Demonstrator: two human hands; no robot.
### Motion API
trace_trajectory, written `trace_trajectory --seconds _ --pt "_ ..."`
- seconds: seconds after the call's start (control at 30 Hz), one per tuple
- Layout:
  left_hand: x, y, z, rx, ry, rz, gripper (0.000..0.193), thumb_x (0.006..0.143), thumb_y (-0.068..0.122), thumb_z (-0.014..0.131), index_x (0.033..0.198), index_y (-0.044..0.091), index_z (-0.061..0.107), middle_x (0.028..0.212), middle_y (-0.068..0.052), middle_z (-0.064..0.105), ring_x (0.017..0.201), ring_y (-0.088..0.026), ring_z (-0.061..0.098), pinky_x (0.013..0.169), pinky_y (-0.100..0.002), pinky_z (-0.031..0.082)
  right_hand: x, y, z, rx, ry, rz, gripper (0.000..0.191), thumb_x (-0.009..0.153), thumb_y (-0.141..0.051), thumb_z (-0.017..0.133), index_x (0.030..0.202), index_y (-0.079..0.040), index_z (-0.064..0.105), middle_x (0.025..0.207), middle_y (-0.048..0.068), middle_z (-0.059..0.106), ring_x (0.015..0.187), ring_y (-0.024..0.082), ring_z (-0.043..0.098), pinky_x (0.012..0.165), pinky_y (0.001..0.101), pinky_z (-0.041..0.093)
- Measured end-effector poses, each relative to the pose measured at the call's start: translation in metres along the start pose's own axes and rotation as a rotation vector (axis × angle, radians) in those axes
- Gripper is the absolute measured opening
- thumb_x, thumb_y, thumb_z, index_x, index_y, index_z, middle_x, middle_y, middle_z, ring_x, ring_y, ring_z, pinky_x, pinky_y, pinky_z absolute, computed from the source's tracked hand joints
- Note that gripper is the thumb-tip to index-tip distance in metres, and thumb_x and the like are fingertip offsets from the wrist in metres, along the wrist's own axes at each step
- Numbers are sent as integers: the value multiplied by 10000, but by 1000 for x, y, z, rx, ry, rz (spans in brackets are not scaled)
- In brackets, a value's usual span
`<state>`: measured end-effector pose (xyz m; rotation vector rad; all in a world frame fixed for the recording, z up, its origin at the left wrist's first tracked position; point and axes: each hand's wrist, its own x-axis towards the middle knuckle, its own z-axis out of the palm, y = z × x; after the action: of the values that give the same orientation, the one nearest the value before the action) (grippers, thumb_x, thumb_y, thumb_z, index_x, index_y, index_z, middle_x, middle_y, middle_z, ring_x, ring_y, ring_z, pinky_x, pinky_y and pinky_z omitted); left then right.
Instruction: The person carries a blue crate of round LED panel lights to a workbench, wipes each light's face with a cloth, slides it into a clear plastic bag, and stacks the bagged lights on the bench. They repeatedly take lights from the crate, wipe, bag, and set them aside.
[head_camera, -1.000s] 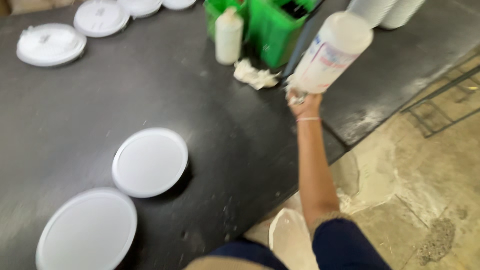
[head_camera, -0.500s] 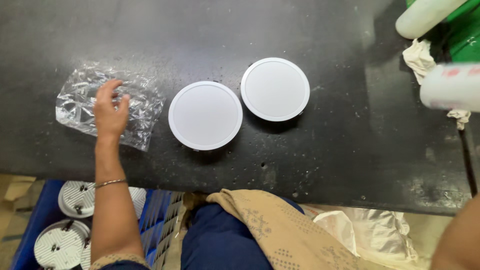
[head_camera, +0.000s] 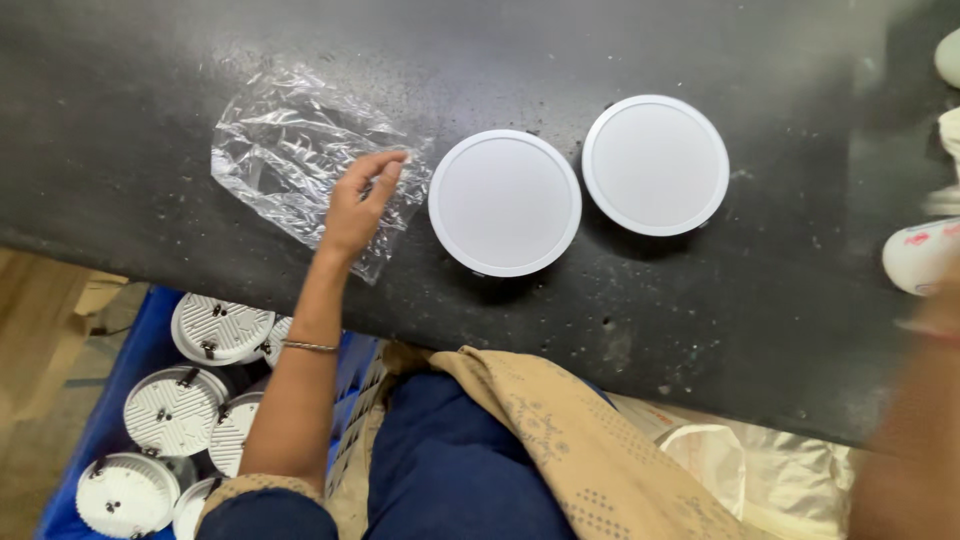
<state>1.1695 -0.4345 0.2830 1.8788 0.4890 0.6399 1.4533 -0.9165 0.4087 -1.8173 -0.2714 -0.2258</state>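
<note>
1. While the left hand (head_camera: 358, 205) lies on the dark table (head_camera: 150, 120), its fingers (head_camera: 385, 170) are loosely spread and curled over the near right part of a crumpled clear plastic bag (head_camera: 290, 150), touching it rather than pinching it.
2. That bag lies flat on the left half of the table, its right edge just beside a round white lamp (head_camera: 505, 202).
3. A second round white lamp (head_camera: 655, 165) sits just to the right of the first and a little farther away, the two close but apart (both face up, plain white discs with a raised rim).
4. At the right edge a white bottle (head_camera: 920, 255) with a red mark shows, blurred; the right hand (head_camera: 935, 320) is only a smear below it, so whether it grips the bottle or is spread I cannot tell.
5. A thin bangle (head_camera: 310, 346) circles the left wrist.
6. Below the near table edge, on the left, a blue crate (head_camera: 125, 385) holds more lamps (head_camera: 175, 410) turned back side up, showing ribbed white housings.
7. Near the middle, a tan patterned cloth (head_camera: 560, 430) drapes over dark blue clothing, and a white bag (head_camera: 760, 465) lies to the right of it.
</note>
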Motion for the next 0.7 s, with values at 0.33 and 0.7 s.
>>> trace_trajectory --seconds 0.33,0.7 --pt "-1 -10 32 19 -65 -157 305 828 310 813 1045 99 784 790 -16 752 735 -100 704 764 -288 570 -152 -5 249 -696 -556 -954 231 994 -128 564 1184 -1 599 1463 252 544 1359 417 501 1097 519 405" --pt "-2 -22 32 -87 -105 -59 334 847 236 803 1152 103 764 832 -5 738 861 -182 604 868 -344 488 -148 -2 287 -573 -724 -573 561 1026 -112 515 1543 63 385 1644 246 342 1531 424 306 1264 482 239"
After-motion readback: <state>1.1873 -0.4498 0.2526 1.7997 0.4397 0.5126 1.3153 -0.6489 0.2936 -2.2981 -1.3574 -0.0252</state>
